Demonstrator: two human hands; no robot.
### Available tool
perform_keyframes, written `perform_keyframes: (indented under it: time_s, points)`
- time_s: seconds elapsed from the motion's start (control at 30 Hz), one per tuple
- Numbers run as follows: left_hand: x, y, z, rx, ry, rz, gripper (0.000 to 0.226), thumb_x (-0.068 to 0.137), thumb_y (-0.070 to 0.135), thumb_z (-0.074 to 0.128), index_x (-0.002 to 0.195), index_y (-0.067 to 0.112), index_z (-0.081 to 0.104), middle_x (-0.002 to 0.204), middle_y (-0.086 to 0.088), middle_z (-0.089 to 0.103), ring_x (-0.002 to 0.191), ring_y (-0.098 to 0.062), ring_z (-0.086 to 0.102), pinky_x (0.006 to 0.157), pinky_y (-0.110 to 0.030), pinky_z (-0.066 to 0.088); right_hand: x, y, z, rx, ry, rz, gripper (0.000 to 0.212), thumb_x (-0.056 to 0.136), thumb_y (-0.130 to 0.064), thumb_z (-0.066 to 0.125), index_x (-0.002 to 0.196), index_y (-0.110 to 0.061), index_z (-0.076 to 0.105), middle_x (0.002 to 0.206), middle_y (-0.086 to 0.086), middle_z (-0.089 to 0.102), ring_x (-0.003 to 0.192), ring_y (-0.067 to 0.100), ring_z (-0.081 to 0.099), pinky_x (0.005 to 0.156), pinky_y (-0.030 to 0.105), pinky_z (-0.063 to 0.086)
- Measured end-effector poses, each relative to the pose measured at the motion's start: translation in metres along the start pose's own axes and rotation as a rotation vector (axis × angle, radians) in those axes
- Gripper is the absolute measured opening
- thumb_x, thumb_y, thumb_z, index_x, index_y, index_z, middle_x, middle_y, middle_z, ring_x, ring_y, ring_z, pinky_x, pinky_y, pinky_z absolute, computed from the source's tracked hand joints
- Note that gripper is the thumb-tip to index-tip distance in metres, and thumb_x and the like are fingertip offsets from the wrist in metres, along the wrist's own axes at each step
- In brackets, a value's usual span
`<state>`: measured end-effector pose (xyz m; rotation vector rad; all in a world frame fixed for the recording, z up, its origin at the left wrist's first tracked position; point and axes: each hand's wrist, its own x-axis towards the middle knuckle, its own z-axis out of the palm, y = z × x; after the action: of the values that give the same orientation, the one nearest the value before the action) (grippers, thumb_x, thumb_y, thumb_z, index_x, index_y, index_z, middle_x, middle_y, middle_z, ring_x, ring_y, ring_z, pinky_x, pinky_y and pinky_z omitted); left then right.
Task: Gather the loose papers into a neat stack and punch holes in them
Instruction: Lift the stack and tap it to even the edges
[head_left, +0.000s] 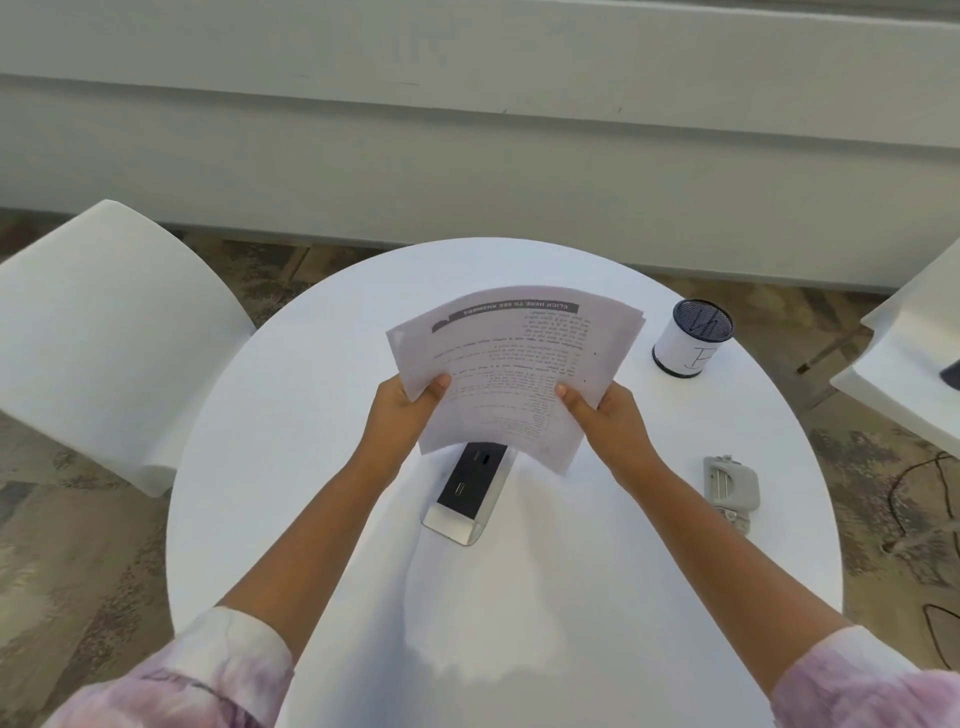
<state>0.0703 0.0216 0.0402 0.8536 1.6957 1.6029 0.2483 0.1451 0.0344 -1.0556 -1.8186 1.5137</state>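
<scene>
Now papers (511, 364) gathered, both hands grip them above surface (311, 415): left hand (402, 410), right hand (605, 421). Edges uneven; squaring, punching left; hole punch (730, 491) untouched.

The papers (514, 364) are thin, matt paper. The table (311, 415) under them is smooth, white and matt. Right of the papers, the hole punch (730, 491) looks like dull grey metal.
</scene>
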Motion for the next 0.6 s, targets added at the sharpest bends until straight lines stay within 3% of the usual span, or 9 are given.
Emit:
perform_keyframes:
  time_s: [0.3, 0.43, 0.6]
  points:
    - [-0.004, -0.011, 0.003, 0.029, -0.001, -0.039, 0.016, 0.09, 0.021, 0.053, 0.098, 0.034, 0.053, 0.095, 0.007, 0.061, 0.089, -0.011, 0.057, 0.07, -0.022, 0.049, 0.0, 0.001, 0.003, -0.018, -0.004, -0.014, 0.021, 0.09, -0.023, 0.054, 0.111, -0.023, 0.055, 0.105, 0.001, 0.063, 0.097, 0.023, 0.061, 0.085, 0.04, 0.054]
    - [-0.002, -0.012, 0.001, 0.066, -0.007, -0.029, 0.013, 0.09, 0.023, 0.052, 0.101, 0.029, 0.055, 0.096, 0.003, 0.062, 0.09, -0.017, 0.059, 0.074, -0.029, 0.052, 0.001, 0.002, 0.004, -0.024, -0.014, -0.022, 0.025, 0.09, -0.023, 0.055, 0.115, -0.019, 0.056, 0.108, 0.003, 0.064, 0.1, 0.025, 0.062, 0.086, 0.04, 0.054]
    - [0.0, -0.018, -0.002, -0.045, 0.069, -0.095, 0.016, 0.091, 0.024, 0.05, 0.105, 0.019, 0.058, 0.095, 0.002, 0.065, 0.091, -0.022, 0.061, 0.076, -0.031, 0.052, 0.001, 0.011, 0.005, -0.17, -0.027, -0.038, 0.039, 0.086, -0.037, 0.057, 0.122, -0.025, 0.048, 0.116, -0.005, 0.059, 0.105, 0.018, 0.059, 0.088, 0.04, 0.053]
